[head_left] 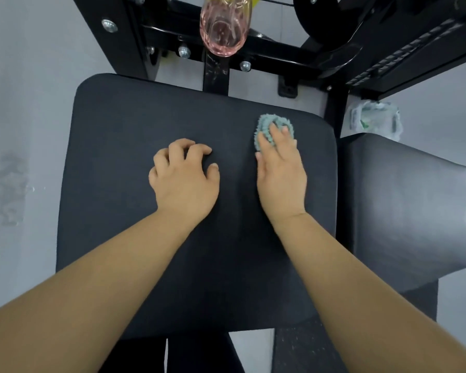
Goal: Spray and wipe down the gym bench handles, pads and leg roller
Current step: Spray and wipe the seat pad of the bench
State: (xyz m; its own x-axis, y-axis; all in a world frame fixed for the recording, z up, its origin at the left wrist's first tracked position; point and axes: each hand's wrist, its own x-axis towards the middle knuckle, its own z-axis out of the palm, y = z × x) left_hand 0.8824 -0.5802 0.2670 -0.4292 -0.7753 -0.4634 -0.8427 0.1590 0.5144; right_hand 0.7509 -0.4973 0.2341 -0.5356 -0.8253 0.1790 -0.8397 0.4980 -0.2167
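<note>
A person is looking down at a big black bench pad (145, 238) that is filling the middle of the frame. Both bare arms are reaching up from the bottom edge.

The left hand (184, 181) is resting on the middle of the pad. Its fingers (197, 148) are bending loosely, the tips are touching the pad, and it is holding nothing.

The right hand (280, 173) is lying near the upper right corner of the pad. Its fingers (276, 135) are staying mostly straight and are pressing down on a fuzzy blue-green cloth (265, 125). The cloth is bunching up under the fingertips and is touching the pad.

A clear pink spray bottle (222, 30) with a bit of yellow on it is showing at the top middle of the frame, over the black metal frame (267, 59). Its round end is pointing at the camera. Shiny silver bolts (109, 25) are sticking out of the frame.

A second black pad (409, 205) is sitting just beside the big one, at the right of the frame. A clear plastic bag (374, 118) is lying above it at the upper right. The green marks on the bag are looking too blurry to read.

The grey floor (24, 103) is showing at the left, with a darker blotchy patch (8, 189) at the middle left edge.
</note>
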